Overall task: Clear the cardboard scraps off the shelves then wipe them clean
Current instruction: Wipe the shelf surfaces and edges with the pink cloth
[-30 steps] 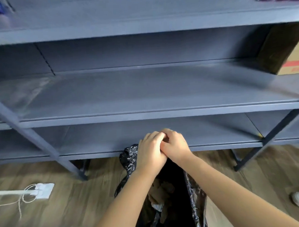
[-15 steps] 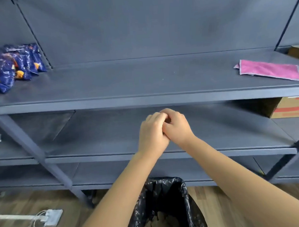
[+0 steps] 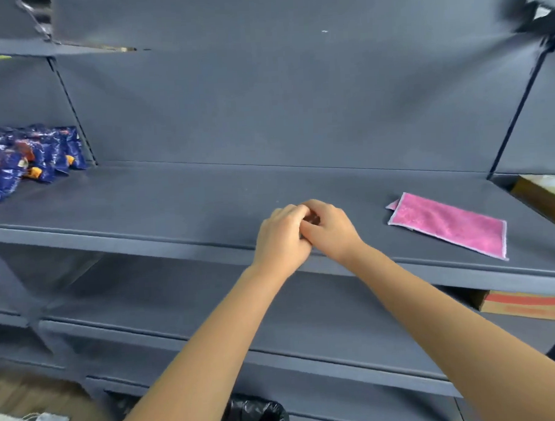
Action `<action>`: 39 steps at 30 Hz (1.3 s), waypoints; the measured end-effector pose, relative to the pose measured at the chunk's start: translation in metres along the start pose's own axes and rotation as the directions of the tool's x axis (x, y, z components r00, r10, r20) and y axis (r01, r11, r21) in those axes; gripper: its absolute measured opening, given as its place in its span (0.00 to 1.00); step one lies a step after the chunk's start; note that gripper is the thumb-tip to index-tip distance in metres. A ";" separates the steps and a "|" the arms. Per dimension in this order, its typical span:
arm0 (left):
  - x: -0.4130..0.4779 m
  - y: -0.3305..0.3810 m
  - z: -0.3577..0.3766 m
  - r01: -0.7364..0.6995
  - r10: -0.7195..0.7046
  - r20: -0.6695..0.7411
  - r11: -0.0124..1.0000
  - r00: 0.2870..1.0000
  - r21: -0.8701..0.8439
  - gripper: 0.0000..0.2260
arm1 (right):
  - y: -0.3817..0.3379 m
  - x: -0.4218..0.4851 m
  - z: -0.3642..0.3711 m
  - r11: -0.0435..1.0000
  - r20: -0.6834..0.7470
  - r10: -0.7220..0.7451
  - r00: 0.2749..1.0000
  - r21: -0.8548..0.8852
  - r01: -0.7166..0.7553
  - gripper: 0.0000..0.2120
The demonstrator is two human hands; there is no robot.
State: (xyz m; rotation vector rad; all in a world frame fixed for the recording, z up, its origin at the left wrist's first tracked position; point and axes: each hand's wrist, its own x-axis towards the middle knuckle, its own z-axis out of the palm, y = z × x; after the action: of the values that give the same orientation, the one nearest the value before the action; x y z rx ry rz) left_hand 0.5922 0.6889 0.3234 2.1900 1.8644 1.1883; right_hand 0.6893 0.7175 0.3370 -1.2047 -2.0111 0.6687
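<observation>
The person's left hand (image 3: 282, 238) & right hand (image 3: 331, 230) are pressed together, fingers curled into each other, over the front edge of the shelf (image 3: 174, 202). A dark speck shows btw the fingers. It's too small to tell if it's a scrap, so can't say they hold anything. Prob. they meet like this to rub off dust or crumbs. The bin (image 3: 256, 416) w/ its black liner stands on the floor in front of the shelves, under the arms, handy for anything cleared.

No cardboard scraps show on the shelves in view. This shelf & the shelf below (image 3: 210, 308) look bare, so clearing seems approx. done and wiping not yet begun. The pink cloth (image 3: 448, 225) lies flat on the same shelf, near the right hand but apart from it, likely parked there ready for the wipe. Snack bags (image 3: 29, 157) sit at the far left end, well apart from the hands; they'd need wiping round or shifting. A cardboard box (image 3: 528, 304) sits on the shelf below at right, whole, not a scrap. Likely next move: right hand goes for the cloth.
</observation>
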 end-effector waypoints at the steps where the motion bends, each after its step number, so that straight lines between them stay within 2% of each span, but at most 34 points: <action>1: 0.007 0.006 0.007 0.009 -0.009 0.007 1.000 1.000 0.004 0.14 | 0.008 0.005 -0.010 1.000 0.016 0.000 1.000 -0.012 0.000 0.06; 6: 0.037 0.030 0.043 0.069 -0.073 0.082 0.996 0.994 0.054 0.12 | 0.049 0.025 -0.054 0.993 0.031 0.043 0.999 -0.108 -0.039 0.12; 9: 0.051 0.037 0.064 0.101 -0.114 0.148 0.991 0.982 0.093 0.13 | 0.084 0.028 -0.081 0.964 -0.015 0.081 0.997 -0.252 -0.083 0.17; 11: 0.057 0.038 0.079 0.098 -0.118 0.186 0.989 0.976 0.113 0.15 | 0.109 0.025 -0.102 0.891 -0.076 0.140 0.987 -0.426 -0.159 0.21; 13: 0.056 0.035 0.094 0.089 -0.130 0.241 0.981 0.962 0.173 0.17 | 0.134 0.017 -0.124 0.764 -0.114 0.290 0.950 -0.570 -0.302 0.26; 15: 0.049 0.029 0.107 0.073 -0.152 0.286 0.961 0.946 0.267 0.19 | 0.158 0.007 -0.138 0.647 -0.091 0.470 0.878 -0.641 -0.413 0.27; 17: 0.046 0.025 0.115 0.057 -0.159 0.308 0.948 0.938 0.313 0.20 | 0.176 0.000 -0.143 0.589 -0.068 0.553 0.831 -0.674 -0.447 0.27; 21: 0.048 0.024 0.116 0.046 -0.149 0.318 0.949 0.936 0.311 0.20 | 0.181 0.000 -0.145 0.585 -0.078 0.549 0.832 -0.676 -0.449 0.27; 26: 0.048 0.024 0.116 0.051 -0.156 0.305 0.944 0.940 0.325 0.19 | 0.183 0.018 -0.148 0.565 -0.164 0.505 0.847 -0.679 -0.469 0.25; 32: 0.052 0.026 0.119 0.089 -0.200 0.296 0.933 0.934 0.349 0.20 | 0.193 0.049 -0.142 0.566 -0.014 0.541 0.841 -0.734 -0.376 0.29; 39: 0.082 0.043 0.139 0.143 -0.279 0.353 0.920 0.893 0.366 0.19 | 0.199 0.048 -0.143 0.600 0.056 0.488 0.871 -0.746 -0.289 0.30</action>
State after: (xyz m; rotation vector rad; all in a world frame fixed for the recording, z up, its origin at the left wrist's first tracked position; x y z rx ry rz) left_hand 0.7042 0.8076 0.2879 2.0834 2.1566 0.3664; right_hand 0.8917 0.8589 0.2981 -2.1855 -2.3340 0.1964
